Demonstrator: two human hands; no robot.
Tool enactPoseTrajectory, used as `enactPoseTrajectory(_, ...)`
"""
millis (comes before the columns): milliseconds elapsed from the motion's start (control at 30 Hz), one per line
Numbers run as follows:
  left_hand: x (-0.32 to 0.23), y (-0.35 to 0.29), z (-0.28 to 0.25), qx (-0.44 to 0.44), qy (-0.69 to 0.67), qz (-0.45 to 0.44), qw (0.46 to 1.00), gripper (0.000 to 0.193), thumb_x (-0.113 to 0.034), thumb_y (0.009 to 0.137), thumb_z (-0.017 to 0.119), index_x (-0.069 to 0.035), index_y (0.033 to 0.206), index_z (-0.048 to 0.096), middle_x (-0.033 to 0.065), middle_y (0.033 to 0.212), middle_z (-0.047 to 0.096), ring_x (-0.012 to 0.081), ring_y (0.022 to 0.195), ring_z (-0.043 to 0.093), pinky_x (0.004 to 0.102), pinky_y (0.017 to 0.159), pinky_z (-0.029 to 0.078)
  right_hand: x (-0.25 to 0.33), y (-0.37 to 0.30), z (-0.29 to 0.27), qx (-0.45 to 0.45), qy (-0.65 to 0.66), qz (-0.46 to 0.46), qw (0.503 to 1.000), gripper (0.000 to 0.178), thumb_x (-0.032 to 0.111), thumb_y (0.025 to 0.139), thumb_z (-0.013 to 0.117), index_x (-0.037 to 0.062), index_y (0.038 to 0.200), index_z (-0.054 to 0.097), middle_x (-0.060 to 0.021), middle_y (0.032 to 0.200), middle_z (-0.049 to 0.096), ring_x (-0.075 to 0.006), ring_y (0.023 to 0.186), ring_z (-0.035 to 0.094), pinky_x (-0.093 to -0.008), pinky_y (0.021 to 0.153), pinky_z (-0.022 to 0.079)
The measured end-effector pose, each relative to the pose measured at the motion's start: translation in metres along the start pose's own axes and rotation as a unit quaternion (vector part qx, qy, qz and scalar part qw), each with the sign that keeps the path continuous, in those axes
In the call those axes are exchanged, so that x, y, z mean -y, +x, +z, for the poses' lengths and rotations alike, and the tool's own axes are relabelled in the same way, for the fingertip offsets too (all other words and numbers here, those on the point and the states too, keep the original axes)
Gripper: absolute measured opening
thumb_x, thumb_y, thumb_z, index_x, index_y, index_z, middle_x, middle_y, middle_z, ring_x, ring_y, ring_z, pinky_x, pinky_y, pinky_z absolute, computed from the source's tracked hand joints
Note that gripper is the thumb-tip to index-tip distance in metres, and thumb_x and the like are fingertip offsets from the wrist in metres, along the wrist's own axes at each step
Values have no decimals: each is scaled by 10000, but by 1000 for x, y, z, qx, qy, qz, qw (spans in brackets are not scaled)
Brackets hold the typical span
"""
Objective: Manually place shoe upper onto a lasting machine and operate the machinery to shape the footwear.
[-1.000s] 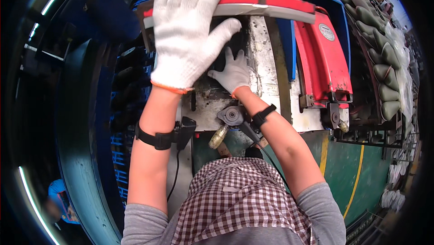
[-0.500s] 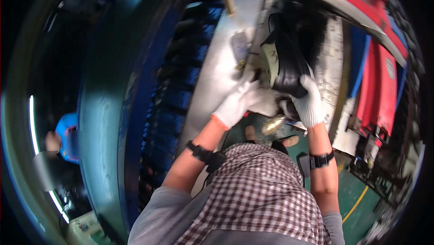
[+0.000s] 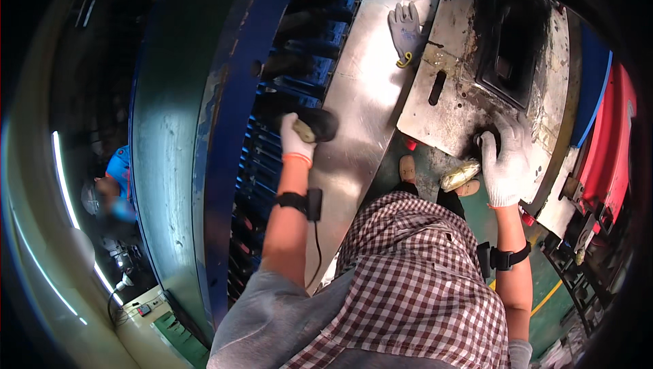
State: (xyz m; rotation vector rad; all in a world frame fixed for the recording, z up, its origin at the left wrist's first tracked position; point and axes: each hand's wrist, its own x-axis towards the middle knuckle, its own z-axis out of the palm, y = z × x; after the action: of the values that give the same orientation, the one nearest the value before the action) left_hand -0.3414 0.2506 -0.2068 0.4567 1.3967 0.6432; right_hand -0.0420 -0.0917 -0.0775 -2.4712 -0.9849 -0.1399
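Observation:
My left hand (image 3: 297, 142), in a white knit glove with an orange cuff, grips a black shoe (image 3: 325, 125) with a pale tan underside. It holds the shoe over the boundary between the metal ledge (image 3: 354, 158) and the dark rack (image 3: 289, 73) on the left. Motion blurs the shoe slightly. Also white-gloved, my right hand (image 3: 509, 161) rests at the near edge of the worn machine plate (image 3: 435, 114), fingers stretched and apart. A round black part (image 3: 488, 141) shows between its thumb and fingers. Behind it, a black rectangular frame (image 3: 510, 56) surrounds a dark opening.
A grey work glove (image 3: 406, 32) lies on the ledge's far part. A long blue-edged machine panel (image 3: 170, 151) stands left of the rack. Red machine covers (image 3: 615, 138) are at the right. A gold-coloured object (image 3: 460, 175) is below the plate. Another person (image 3: 119, 185) is far left.
The black shoe has gone from above the machine plate, where my right hand held it, leftward into my left hand at the rack. My right hand has let go; the view has shifted.

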Motion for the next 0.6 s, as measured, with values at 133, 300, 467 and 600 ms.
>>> enactPoseTrajectory(133, -43, 84, -32, -56, -32, 31, 997, 325, -425, 790, 737, -210, 990, 596, 17, 970, 595, 262, 914, 629, 576, 897, 530, 0, 0, 8, 1, -6, -22, 1000, 299, 127, 898, 721, 83, 1193, 726, -130, 1199, 713, -397, 1286, 585, -489, 1106, 448)
enactPoseTrajectory(300, -73, 142, -31, -143, 44, 61, 987, 484, -595, 834, 641, -227, 1148, 637, 38, 1288, 645, 315, 1277, 553, 648, 1139, 316, 2, 2, 7, -5, 0, -28, 1000, 249, 118, 889, 727, 75, 1134, 736, -148, 1096, 722, -396, 1191, 630, -488, 1047, 477)
enactPoseTrajectory(467, -63, 161, -22, -99, 53, -6, 994, 652, -720, 880, 574, -232, 1311, 609, 1, 1457, 563, 339, 1427, 410, 663, 1199, 182, 5, 3, 8, 6, -23, -27, 999, 238, 116, 898, 715, 67, 1129, 736, -158, 1092, 714, -390, 1158, 631, -491, 1030, 481)
enactPoseTrajectory(600, -38, 140, -45, -206, 18, 68, 976, 728, -728, 904, 619, -157, 1356, 598, 113, 1323, 595, 324, 1277, 517, 494, 1181, 371, 2, 1, 8, 18, -30, -24, 999, 270, 119, 916, 690, 67, 1176, 739, -173, 1127, 715, -395, 1182, 625, -484, 1039, 478)
